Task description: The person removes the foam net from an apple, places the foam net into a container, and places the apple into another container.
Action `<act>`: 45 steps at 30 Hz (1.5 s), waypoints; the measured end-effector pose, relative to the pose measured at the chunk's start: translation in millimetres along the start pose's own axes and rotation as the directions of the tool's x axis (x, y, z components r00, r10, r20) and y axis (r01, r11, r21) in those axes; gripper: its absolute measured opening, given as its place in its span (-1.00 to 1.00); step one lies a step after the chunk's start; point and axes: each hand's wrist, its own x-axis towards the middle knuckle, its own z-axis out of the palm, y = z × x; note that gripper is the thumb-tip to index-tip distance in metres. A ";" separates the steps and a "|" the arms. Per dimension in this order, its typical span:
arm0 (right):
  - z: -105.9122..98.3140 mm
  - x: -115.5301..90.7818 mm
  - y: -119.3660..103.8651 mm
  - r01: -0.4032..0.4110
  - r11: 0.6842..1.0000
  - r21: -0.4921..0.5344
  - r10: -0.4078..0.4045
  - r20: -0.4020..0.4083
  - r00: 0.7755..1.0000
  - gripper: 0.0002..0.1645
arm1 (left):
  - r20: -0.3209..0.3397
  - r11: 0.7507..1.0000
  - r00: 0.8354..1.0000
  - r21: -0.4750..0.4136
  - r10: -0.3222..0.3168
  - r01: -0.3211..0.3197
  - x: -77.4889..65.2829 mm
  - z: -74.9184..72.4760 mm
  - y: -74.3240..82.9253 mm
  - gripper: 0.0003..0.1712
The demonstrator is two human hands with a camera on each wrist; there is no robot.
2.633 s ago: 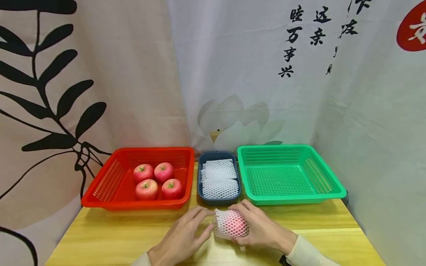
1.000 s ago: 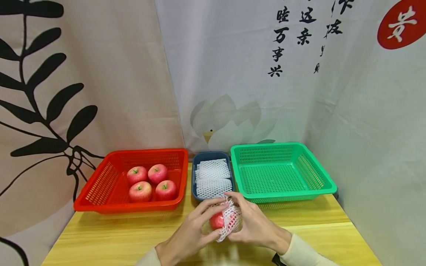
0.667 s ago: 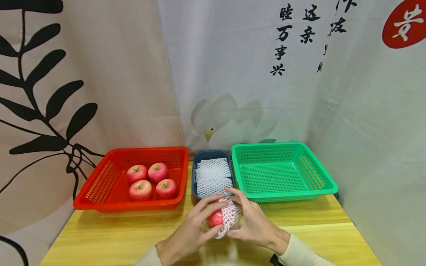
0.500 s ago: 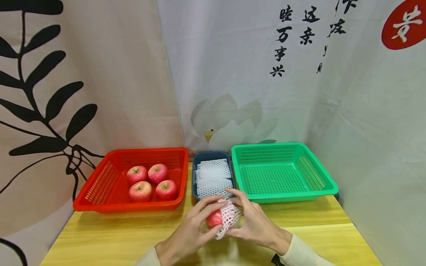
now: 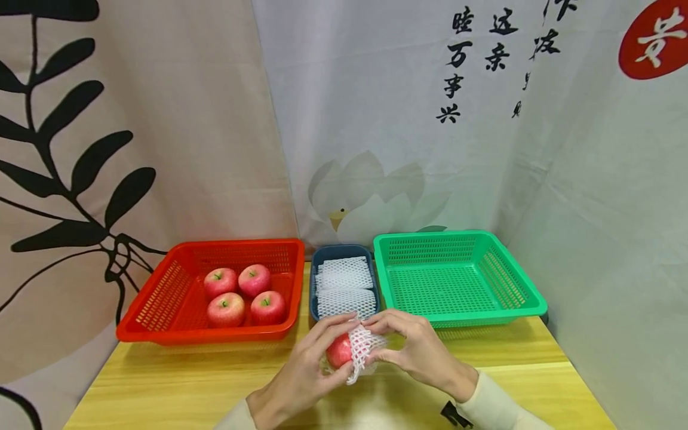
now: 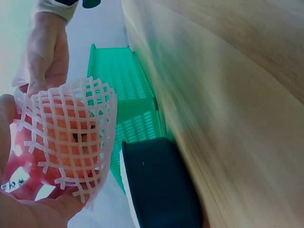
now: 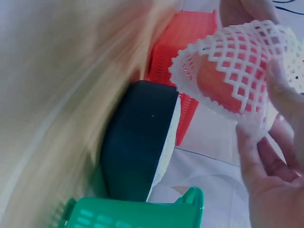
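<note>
My left hand (image 5: 306, 364) grips a red apple (image 5: 338, 351) from its left side, low over the table in front of the blue tray. A white foam net sleeve (image 5: 364, 345) covers the apple's right part, while its left part is bare. My right hand (image 5: 416, 346) pinches the sleeve on the right, thumb below and fingers above. In the left wrist view the apple's stem hollow shows through the net (image 6: 71, 137). The right wrist view shows the sleeve's loose edge (image 7: 183, 71) standing off from the apple (image 7: 216, 85).
A red basket (image 5: 156, 322) with several apples (image 5: 226, 309) stands at the back left. Between it and a green basket (image 5: 451, 286) is a blue tray (image 5: 315, 280) of folded foam nets (image 5: 346, 286). All stand on a wooden table (image 5: 161, 382) before a cloth backdrop.
Earlier my left hand was off the apple; now it grips it, and part of the apple is bare. In the last half second my right fingers drew together on the sleeve.
</note>
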 end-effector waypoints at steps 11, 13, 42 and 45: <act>-11.0 3.9 -3.9 -0.155 0.977 0.149 0.149 0.054 0.987 -0.60 | -0.039 1.000 0.999 -0.010 0.003 -0.003 -0.4 -5.3 0.4 -0.06; -13.9 3.8 -4.0 -0.187 0.974 0.129 0.177 0.079 0.981 -0.55 | -0.055 1.000 0.998 -0.005 -0.004 0.004 0.1 -7.0 0.3 -0.03; -34.6 5.1 2.6 -0.192 0.976 -0.100 0.210 0.227 0.951 -0.70 | -0.224 0.976 0.962 0.110 -0.159 0.187 -0.3 -25.6 -4.4 -0.19; -37.0 7.9 4.8 -0.220 0.972 -0.088 0.234 0.233 0.944 -0.76 | -0.215 0.968 0.960 0.134 -0.180 0.211 -1.2 -27.4 -6.3 -0.19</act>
